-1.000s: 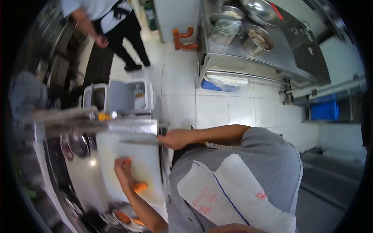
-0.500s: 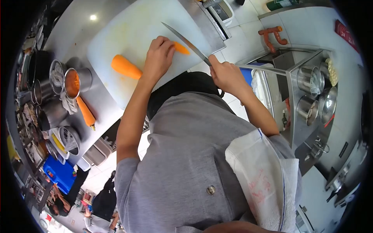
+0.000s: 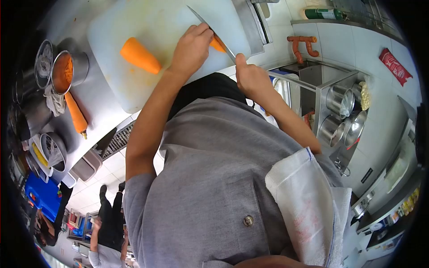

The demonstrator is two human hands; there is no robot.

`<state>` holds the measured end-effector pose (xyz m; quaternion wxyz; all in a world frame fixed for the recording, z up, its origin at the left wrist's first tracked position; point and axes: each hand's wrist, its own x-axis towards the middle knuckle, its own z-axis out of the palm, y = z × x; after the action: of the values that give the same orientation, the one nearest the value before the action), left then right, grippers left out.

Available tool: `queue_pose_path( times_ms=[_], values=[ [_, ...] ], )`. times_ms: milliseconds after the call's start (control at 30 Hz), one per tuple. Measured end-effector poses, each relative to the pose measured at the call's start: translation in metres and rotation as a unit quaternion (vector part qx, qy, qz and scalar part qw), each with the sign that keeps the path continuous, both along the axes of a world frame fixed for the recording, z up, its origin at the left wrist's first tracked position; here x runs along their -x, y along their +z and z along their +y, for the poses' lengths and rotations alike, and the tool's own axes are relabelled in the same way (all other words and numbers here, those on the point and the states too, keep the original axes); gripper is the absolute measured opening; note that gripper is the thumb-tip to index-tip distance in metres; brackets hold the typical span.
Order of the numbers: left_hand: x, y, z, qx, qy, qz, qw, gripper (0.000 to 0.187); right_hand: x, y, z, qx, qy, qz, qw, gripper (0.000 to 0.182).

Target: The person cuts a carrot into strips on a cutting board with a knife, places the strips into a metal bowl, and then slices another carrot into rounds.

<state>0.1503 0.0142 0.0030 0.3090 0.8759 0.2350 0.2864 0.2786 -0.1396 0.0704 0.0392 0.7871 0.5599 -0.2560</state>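
Observation:
My right hand [image 3: 251,76] grips the handle of a long kitchen knife [image 3: 222,42], its blade slanting up and left across the white cutting board [image 3: 107,27]. Close against the blade, my left hand [image 3: 192,50] is closed with bent fingers on a small piece of carrot [image 3: 217,44]. My fingers and the knife partly cover that piece. A thick peeled carrot chunk [image 3: 140,56] lies on the board left of my left hand, apart from it.
Left of the board stands a metal pot [image 3: 80,69] holding cut orange carrot. A whole carrot [image 3: 76,115] and a crumpled cloth [image 3: 54,100] lie near it on the steel counter [image 3: 105,118]. Pots [image 3: 337,100] sit on a rack at right. Another person [image 3: 107,223] is at lower left.
The view has shifted, moving the counter items left. My left hand now sits closer to the blade, covering more of the small carrot piece. Both grips stay the same.

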Motion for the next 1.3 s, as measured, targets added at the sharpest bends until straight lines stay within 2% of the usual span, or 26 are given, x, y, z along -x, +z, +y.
queue_pose_path(
  times_ms=[100, 133, 300, 400, 567, 667, 867, 933, 1000, 1133, 1233, 1300],
  values=[
    [0.001, -0.002, -0.001, -0.006, 0.0, 0.02, 1.0, 0.006, -0.007, 0.005, 0.008, -0.014, 0.007, -0.01, 1.0, 0.022],
    [0.002, -0.003, -0.003, -0.005, -0.001, 0.02, 1.0, 0.006, -0.005, 0.026, 0.011, -0.003, 0.01, 0.003, 1.0, 0.022],
    [0.001, -0.005, 0.003, -0.004, -0.007, 0.004, 1.0, 0.006, -0.001, -0.008, 0.005, -0.002, -0.018, 0.004, 1.0, 0.023],
    [0.003, -0.006, 0.003, -0.009, -0.011, 0.014, 1.0, 0.006, 0.001, 0.019, 0.016, 0.001, -0.009, 0.008, 1.0, 0.021],
    [0.001, -0.009, 0.004, -0.003, -0.005, 0.0, 1.0, 0.006, 0.003, -0.009, 0.005, -0.014, -0.031, 0.002, 0.999, 0.022],
    [0.004, -0.011, 0.002, -0.006, -0.013, 0.008, 1.0, 0.006, 0.003, 0.018, 0.015, -0.022, -0.006, 0.009, 1.0, 0.02],
    [0.003, -0.01, 0.006, -0.006, -0.007, -0.01, 1.0, 0.006, 0.003, -0.007, 0.016, -0.039, -0.018, 0.009, 0.999, 0.021],
    [0.005, -0.011, 0.0, -0.01, -0.011, -0.001, 1.0, 0.006, 0.008, 0.007, 0.013, -0.039, -0.016, 0.009, 0.999, 0.021],
    [0.004, -0.011, 0.003, -0.004, 0.001, -0.016, 1.0, 0.006, 0.013, 0.029, 0.011, 0.027, -0.026, 0.006, 0.999, 0.02],
    [0.004, -0.014, 0.004, -0.008, 0.005, -0.02, 1.0, 0.005, 0.011, -0.006, 0.022, -0.042, -0.015, -0.004, 0.999, 0.021],
    [0.003, -0.013, 0.008, -0.022, 0.0, -0.014, 1.0, 0.005, 0.01, 0.03, 0.018, 0.009, -0.014, 0.009, 1.0, 0.021],
    [0.004, -0.014, 0.002, -0.006, 0.009, -0.035, 0.999, 0.004, 0.016, 0.012, 0.012, 0.01, -0.025, 0.013, 1.0, 0.021]
  ],
)
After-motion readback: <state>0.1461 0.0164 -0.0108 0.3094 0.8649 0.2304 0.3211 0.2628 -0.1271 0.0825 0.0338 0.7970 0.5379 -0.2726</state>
